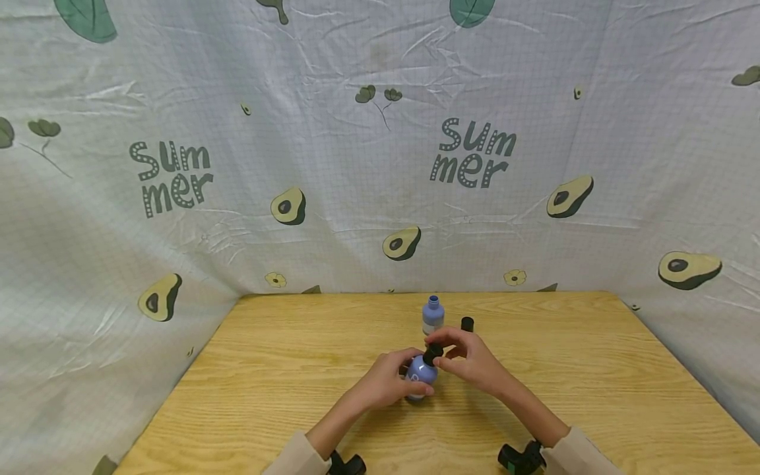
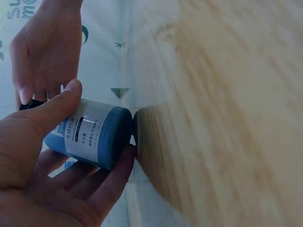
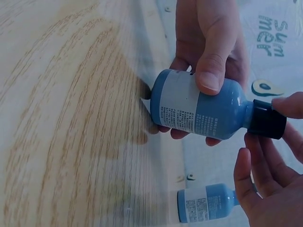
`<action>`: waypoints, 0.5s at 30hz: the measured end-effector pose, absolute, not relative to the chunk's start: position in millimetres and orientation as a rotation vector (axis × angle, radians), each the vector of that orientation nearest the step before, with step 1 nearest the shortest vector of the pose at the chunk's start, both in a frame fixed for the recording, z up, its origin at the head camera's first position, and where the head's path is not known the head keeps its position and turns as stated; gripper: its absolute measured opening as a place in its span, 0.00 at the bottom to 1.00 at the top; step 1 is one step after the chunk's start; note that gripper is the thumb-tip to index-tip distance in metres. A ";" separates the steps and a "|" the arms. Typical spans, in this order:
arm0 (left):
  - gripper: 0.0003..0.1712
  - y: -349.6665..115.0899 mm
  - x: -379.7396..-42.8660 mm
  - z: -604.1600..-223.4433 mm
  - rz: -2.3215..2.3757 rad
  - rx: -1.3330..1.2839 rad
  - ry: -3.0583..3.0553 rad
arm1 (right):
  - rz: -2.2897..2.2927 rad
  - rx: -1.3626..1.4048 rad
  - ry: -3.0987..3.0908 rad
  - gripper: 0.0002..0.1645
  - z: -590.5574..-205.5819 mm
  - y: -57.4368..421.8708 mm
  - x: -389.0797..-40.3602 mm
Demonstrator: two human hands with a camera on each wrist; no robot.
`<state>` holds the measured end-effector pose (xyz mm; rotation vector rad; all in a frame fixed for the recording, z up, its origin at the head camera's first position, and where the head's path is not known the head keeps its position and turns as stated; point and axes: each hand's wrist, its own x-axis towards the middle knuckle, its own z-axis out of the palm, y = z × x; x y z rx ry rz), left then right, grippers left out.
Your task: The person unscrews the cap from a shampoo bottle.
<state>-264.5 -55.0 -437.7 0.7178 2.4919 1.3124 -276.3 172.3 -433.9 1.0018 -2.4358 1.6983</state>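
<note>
A blue bottle (image 1: 423, 371) with a white label leans slightly in my left hand (image 1: 388, 382), whose fingers and thumb grip it round the body. In the left wrist view the label's print (image 2: 85, 130) shows beside the thumb, and the bottle's base is right at the wooden table. My right hand (image 1: 472, 361) pinches the black cap (image 3: 267, 119) at the bottle's neck between thumb and fingers. The right wrist view shows the cap sitting over the neck, with the bottle's back label turned this way.
Behind the hands a second blue bottle (image 1: 433, 315) stands upright on the table (image 1: 297, 343), its neck uncapped. A black cap (image 1: 467, 324) is just to its right, partly behind my right hand. A white cloth (image 1: 356, 165) printed with avocados hangs beyond the table's far edge.
</note>
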 end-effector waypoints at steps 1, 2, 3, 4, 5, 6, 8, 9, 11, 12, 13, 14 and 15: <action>0.28 -54.9 -264.5 -437.7 1.312 0.719 2.492 | 1.696 0.997 -2.436 0.19 -433.7 172.3 -276.3; 0.28 -54.9 -264.6 -437.6 1.313 0.719 2.491 | 1.694 0.987 -2.439 0.19 -433.6 172.4 -276.3; 0.28 -54.9 -264.6 -437.6 1.313 0.719 2.491 | 1.692 0.972 -2.444 0.19 -433.6 172.5 -276.3; 0.29 -54.9 -264.6 -437.6 1.314 0.720 2.490 | 1.688 0.955 -2.451 0.19 -433.6 172.5 -276.4; 0.28 -54.9 -264.5 -437.6 1.314 0.721 2.490 | 1.687 0.936 -2.459 0.18 -433.6 172.6 -276.5; 0.28 -54.9 -264.7 -437.6 1.315 0.721 2.489 | 1.686 0.917 -2.468 0.18 -433.8 172.6 -276.7; 0.28 -55.0 -264.7 -437.6 1.317 0.722 2.489 | 1.681 0.877 -2.487 0.17 -434.1 172.6 -277.0; 0.28 -55.0 -264.6 -437.6 1.317 0.721 2.490 | 1.679 0.864 -2.494 0.17 -434.3 172.7 -277.1; 0.28 -54.9 -264.6 -437.5 1.318 0.721 2.490 | 1.679 0.852 -2.502 0.17 -434.5 172.7 -277.5; 0.28 -54.9 -264.6 -437.5 1.318 0.721 2.490 | 1.679 0.853 -2.503 0.16 -434.5 172.8 -277.7; 0.28 -54.8 -264.7 -437.5 1.318 0.721 2.491 | 1.681 0.858 -2.501 0.16 -434.6 172.8 -277.8; 0.28 -54.8 -264.8 -437.6 1.317 0.720 2.492 | 1.687 0.869 -2.497 0.16 -434.5 172.9 -277.9; 0.28 -54.7 -265.0 -437.7 1.316 0.721 2.492 | 1.695 0.883 -2.490 0.16 -434.4 172.9 -278.0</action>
